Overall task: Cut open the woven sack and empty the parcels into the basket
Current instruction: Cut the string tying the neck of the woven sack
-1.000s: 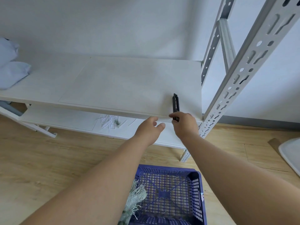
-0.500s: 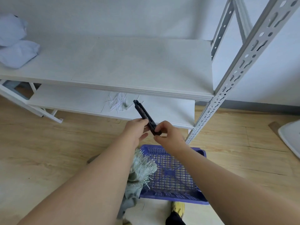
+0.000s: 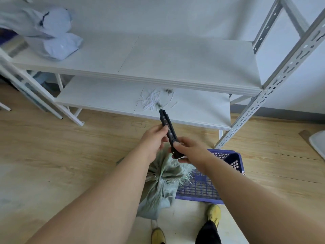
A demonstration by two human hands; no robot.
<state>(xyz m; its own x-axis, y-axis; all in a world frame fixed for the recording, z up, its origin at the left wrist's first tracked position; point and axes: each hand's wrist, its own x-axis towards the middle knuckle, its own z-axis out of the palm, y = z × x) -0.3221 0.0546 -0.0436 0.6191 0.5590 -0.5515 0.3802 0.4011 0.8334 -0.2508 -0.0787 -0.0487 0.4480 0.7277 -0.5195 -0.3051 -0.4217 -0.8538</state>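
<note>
Since the earlier frame the black knife [image 3: 168, 132] has been lifted off the shelf [image 3: 184, 67]. It is gripped at its near end by the right hand [image 3: 189, 149] and pinched midway by the left hand [image 3: 154, 138], above the tied sack [image 3: 161, 180], which lies on the floor touching the left side of the purple basket [image 3: 235, 162].

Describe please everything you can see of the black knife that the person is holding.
The knife is a slim, long black utility cutter, plastic by its look, with small pale lettering along its body. No blade shows at its far tip, so it seems closed. It is held in the air, tilted, tip pointing up and away toward the lower shelf. The right hand holds its near end; the left hand touches its middle. Below it lies the tied sack.
</note>
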